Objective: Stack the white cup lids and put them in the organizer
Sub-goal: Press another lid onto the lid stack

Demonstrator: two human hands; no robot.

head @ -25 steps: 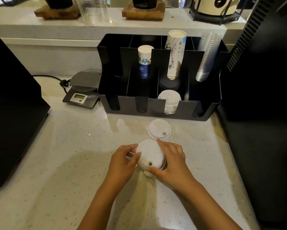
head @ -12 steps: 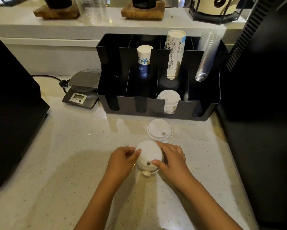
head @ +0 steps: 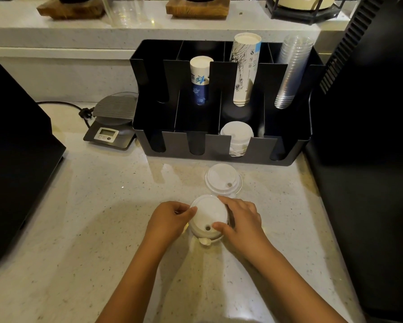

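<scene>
A short stack of white cup lids (head: 208, 216) stands on the counter, held from both sides. My left hand (head: 170, 220) grips its left edge and my right hand (head: 241, 221) wraps its right edge, thumb beside the sip hole. One more white lid (head: 222, 179) lies flat on the counter just behind the stack, apart from it. Further back stands the black organizer (head: 296, 148). Its front third compartment holds a pile of white lids (head: 236, 137).
The organizer's back slots hold a blue-and-white paper cup stack (head: 200, 78), a taller printed cup stack (head: 244, 68) and clear plastic cups (head: 291, 68). A small digital scale (head: 113, 122) sits left of the organizer. Black machines flank the counter on the left (head: 16, 159) and right (head: 370, 136).
Both hands have shifted their hold around the lid stack, and the stack has moved slightly toward me and tilted a little. The single lid behind it has not moved.
</scene>
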